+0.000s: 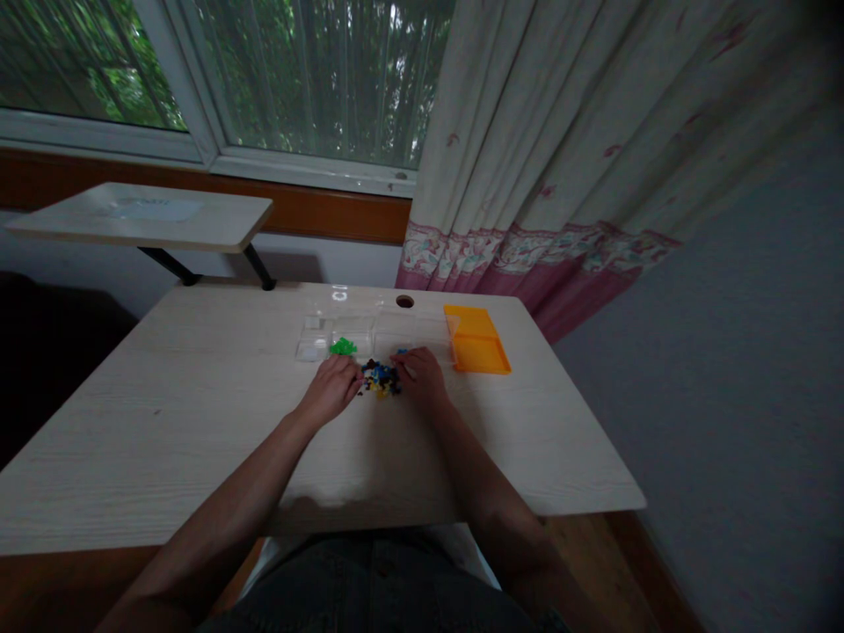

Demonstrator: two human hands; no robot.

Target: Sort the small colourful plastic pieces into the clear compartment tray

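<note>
A small pile of mixed pieces, in blue, black, yellow and white, lies on the table between my hands. My left hand is at the pile's left edge, its fingers bent together; whatever is in them is too small to make out. At the right edge is my right hand, fingers pinched beside the pile and close to the clear tray. Behind the pile stands the clear plastic compartment tray. One of its left compartments holds bright green pieces. A few blue pieces show just beyond my right fingertips.
An orange plastic lid or shallow tray lies at the clear tray's right end. The wooden table has a round cable hole near its back edge. A raised shelf stands at the back left, and a curtain hangs behind.
</note>
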